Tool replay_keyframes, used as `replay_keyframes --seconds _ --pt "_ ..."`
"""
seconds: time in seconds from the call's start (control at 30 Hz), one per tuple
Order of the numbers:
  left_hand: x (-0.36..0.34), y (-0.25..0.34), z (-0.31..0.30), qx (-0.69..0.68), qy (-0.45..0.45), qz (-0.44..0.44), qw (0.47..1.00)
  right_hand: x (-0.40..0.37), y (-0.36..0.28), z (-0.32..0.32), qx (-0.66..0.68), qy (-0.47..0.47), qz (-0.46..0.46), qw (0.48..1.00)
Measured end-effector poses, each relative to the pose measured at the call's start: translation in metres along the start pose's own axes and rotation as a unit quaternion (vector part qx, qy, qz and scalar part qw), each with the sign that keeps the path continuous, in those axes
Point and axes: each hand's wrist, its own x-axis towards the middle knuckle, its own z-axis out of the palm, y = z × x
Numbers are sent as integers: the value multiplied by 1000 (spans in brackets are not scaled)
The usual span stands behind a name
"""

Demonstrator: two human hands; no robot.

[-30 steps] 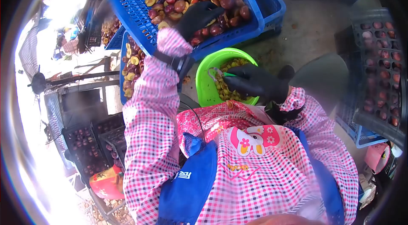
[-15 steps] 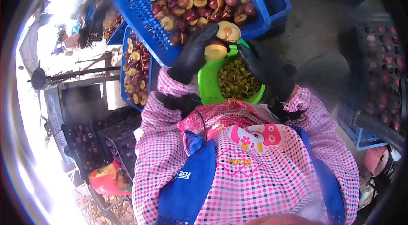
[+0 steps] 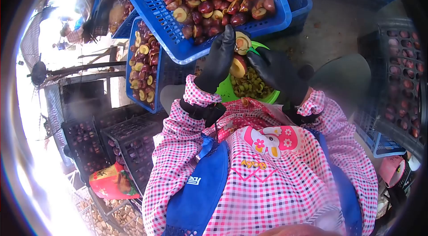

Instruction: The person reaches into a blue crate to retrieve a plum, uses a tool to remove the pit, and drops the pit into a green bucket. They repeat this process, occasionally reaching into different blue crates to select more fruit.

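Observation:
My left hand [image 3: 219,55], in a black glove, is closed on a cut plum, whose upper half [image 3: 243,43] shows pale flesh and a brownish centre. The lower half [image 3: 238,66] hangs open beneath it, with red-purple skin at its edge. In its black glove, my right hand [image 3: 274,68] grips a small green tool [image 3: 253,50] right beside the plum; its working end is hidden. Under both hands stands a bright green basin [image 3: 227,92] holding many plum pits [image 3: 254,83].
A blue perforated crate [image 3: 178,55] of halved plums stands just ahead, overlapping another blue crate [image 3: 303,2]. More plum halves fill a blue crate [image 3: 156,97] at left. Dark crates [image 3: 122,131] sit lower left; a black crate [image 3: 383,62] of plums stands right.
Both plum halves have come lower, nearer the basin, and the cut faces have turned. My left hand has shifted slightly down and right. The camera view has shifted a little.

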Motion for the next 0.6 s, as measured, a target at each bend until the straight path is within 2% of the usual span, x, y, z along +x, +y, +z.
replay_keyframes --seconds 0.07,0.13,0.2,0.23,0.27,0.3,0.33,0.37,0.4,0.47,0.5,0.53,0.57,0.6 --pt "1 -1 -1 9 -5 -1 1000 0 2 -1 1 -25 -9 1000" --pt "3 -6 -4 -15 -31 -52 998 1 3 -4 29 -57 -1 998" --pt "5 -2 -2 9 -38 -38 999 5 -7 -13 56 -87 6 995" --pt "5 -1 -1 32 -41 -24 998 6 -14 -22 195 -166 147 955" --pt "7 -2 -1 32 -42 -24 998 7 -19 -27 325 -237 281 871" --pt "9 -4 0 37 -47 36 998 5 -15 -26 326 -237 281 871" --pt "9 -5 1 41 -50 93 994 -1 -8 -23 497 -290 304 759" --pt "8 -1 4 40 -49 94 994 -3 -6 -21 645 -330 313 614" --pt "8 6 8 63 -32 130 989 -2 -4 -19 643 -331 311 616" --pt "9 11 5 85 -15 166 982 -1 -5 -15 711 -358 275 539" --pt "12 12 -6 -24 -34 9 999 -3 -7 -12 709 -360 276 540" --pt "13 12 -14 -134 -52 -147 979 -5 -8 -8 510 -346 118 779" --pt "8 9 -19 -134 -47 -145 979 -7 -9 -3 253 -290 -57 921" --pt "2 6 -23 73 23 -12 997 -7 -8 2 256 -294 -58 919"
